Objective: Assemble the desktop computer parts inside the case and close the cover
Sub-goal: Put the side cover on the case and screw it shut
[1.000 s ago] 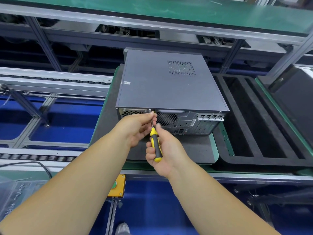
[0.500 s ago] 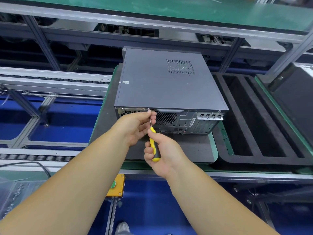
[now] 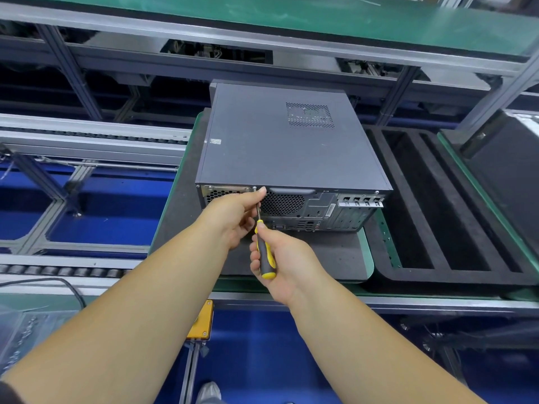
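Grey sheet-metal cover [image 3: 280, 147] was already seated on the desktop computer case [image 3: 320, 208], which lay on the green-edged bench [image 3: 368, 258]. A yellow-and-black screwdriver [image 3: 264, 249] was gripped by the right hand [image 3: 287, 258]; its shaft was pinched by the left hand [image 3: 233, 217] near a rear screw [image 3: 254, 188]. Fastening appeared to be what remained.

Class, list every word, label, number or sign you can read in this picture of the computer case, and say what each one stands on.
None can be read.
Small pale sticker on the cover of the computer case: print too blurred to read.
White label on the case's rear panel: too small to read.
Yellow-and-black screwdriver: no marking visible.
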`<state>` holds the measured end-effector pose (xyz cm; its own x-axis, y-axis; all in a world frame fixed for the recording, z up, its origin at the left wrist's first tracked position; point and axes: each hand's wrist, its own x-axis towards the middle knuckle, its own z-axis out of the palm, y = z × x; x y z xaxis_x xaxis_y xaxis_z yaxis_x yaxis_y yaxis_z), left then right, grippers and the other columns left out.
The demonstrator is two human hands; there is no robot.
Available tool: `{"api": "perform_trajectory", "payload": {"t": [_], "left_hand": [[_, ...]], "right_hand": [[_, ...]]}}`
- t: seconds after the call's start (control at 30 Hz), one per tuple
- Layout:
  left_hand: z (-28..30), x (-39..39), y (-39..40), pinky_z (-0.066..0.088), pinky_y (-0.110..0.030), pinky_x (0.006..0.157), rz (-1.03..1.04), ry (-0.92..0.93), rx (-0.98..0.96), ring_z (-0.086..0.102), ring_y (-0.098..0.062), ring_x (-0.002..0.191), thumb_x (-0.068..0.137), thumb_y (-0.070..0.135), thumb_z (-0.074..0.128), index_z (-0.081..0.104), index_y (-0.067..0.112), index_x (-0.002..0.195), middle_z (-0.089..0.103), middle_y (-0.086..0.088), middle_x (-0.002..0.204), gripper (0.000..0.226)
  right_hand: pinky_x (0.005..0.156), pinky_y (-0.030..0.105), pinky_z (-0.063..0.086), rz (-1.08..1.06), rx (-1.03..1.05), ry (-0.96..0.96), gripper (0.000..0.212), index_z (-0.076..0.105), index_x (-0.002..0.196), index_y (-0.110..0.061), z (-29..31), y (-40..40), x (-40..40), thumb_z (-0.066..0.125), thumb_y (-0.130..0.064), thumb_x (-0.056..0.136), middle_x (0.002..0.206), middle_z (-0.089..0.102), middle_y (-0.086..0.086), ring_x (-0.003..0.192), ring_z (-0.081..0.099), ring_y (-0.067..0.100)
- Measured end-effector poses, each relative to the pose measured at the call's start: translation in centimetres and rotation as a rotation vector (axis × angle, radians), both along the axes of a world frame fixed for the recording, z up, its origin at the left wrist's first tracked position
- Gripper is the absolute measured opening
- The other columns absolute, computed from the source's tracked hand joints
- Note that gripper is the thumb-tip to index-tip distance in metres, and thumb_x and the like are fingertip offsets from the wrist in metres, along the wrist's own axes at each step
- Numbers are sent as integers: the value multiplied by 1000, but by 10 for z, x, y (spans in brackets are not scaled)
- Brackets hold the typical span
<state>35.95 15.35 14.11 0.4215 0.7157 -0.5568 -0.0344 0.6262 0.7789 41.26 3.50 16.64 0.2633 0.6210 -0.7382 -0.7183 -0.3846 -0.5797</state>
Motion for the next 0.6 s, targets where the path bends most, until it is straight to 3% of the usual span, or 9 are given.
{"api": "perform_trajectory", "payload": {"t": [0.1, 0.2, 0.27, 0.33, 0.4, 0.53, 0.6], "left_hand": [[-1, -7, -2, 54, -28, 69, -88, -32, 16, 64, -10, 66, 88, 29, 70, 74, 13, 84, 69, 2, 72, 17], [0, -12, -2, 55, -25, 58, -130, -19, 55, 65, -10, 67, 93, 25, 63, 75, 11, 93, 71, 2, 76, 18], [0, -11, -2, 52, -21, 55, -108, 12, 65, 60, -8, 60, 91, 23, 66, 74, 11, 92, 70, 2, 74, 15], [1, -8, -1, 50, -20, 60, -83, 16, 47, 59, -6, 58, 87, 22, 71, 73, 11, 88, 69, 2, 72, 11], [1, -5, 1, 47, -20, 59, -70, 27, 31, 57, -5, 53, 85, 22, 74, 70, 12, 84, 66, 2, 68, 11], [-1, -6, -1, 40, -22, 42, -87, 74, 52, 46, -10, 46, 83, 31, 75, 63, 13, 76, 55, 2, 59, 23], [-1, -9, -1, 50, -24, 52, -95, 19, 49, 57, -11, 57, 87, 33, 70, 70, 12, 81, 63, 2, 66, 21]], "right_hand": [[46, 21, 49, -6, -26, 30, 39, 72, 94, -4, 0, 1, -2, 53, -37, 102, 62, 65, 5, 46, 56, 12], [44, 20, 46, -21, -53, 75, 47, 75, 95, -5, -1, 3, -2, 46, -41, 103, 61, 64, 6, 45, 53, 11], [43, 20, 45, -22, -11, 96, 44, 73, 94, -4, 0, 4, -4, 55, -43, 99, 62, 60, 6, 47, 51, 10], [43, 21, 45, -24, 36, 55, 29, 69, 91, -7, -2, 4, -5, 70, -36, 91, 60, 56, 3, 46, 51, 10], [45, 21, 48, -13, 33, -6, 23, 69, 91, -6, -3, 3, -5, 73, -29, 90, 59, 59, 3, 46, 54, 10], [45, 22, 47, 7, -2, 24, 40, 72, 95, -3, -4, 4, -6, 56, -39, 100, 63, 63, 4, 47, 54, 11], [42, 21, 44, -1, 4, 80, 45, 71, 101, -2, -3, 5, -6, 49, -41, 103, 61, 61, 4, 46, 51, 10]]}}
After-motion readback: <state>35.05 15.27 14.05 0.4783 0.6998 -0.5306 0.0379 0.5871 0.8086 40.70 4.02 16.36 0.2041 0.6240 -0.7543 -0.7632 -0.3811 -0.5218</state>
